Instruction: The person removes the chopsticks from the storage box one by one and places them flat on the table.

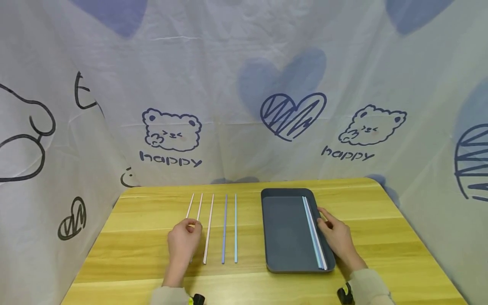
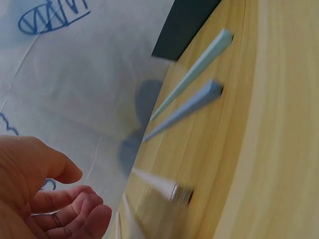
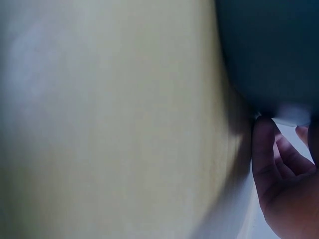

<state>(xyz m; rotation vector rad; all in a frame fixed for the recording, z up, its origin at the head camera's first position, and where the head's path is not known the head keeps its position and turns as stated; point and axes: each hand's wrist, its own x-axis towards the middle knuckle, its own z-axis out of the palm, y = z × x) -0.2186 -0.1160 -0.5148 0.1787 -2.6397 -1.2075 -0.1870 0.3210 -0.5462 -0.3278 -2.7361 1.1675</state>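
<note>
Several thin chopsticks lie side by side on the table: pinkish-white chopsticks (image 1: 209, 228) at the left, then a blue chopstick (image 1: 225, 228) and a light blue chopstick (image 1: 236, 228). My left hand (image 1: 184, 239) hovers over the leftmost two, partly hiding them. In the left wrist view its fingers (image 2: 92, 219) curl loosely, thumb apart from them, with nothing held. A dark grey tray (image 1: 286, 237) stands to the right, with light blue and white chopsticks (image 1: 314, 233) along its right side. My right hand (image 1: 339, 237) holds the tray's right rim between thumb and fingers.
The wooden table (image 1: 381, 254) has rounded far corners. Behind it and on both sides hangs a white curtain (image 1: 228, 106) printed with bears and hearts.
</note>
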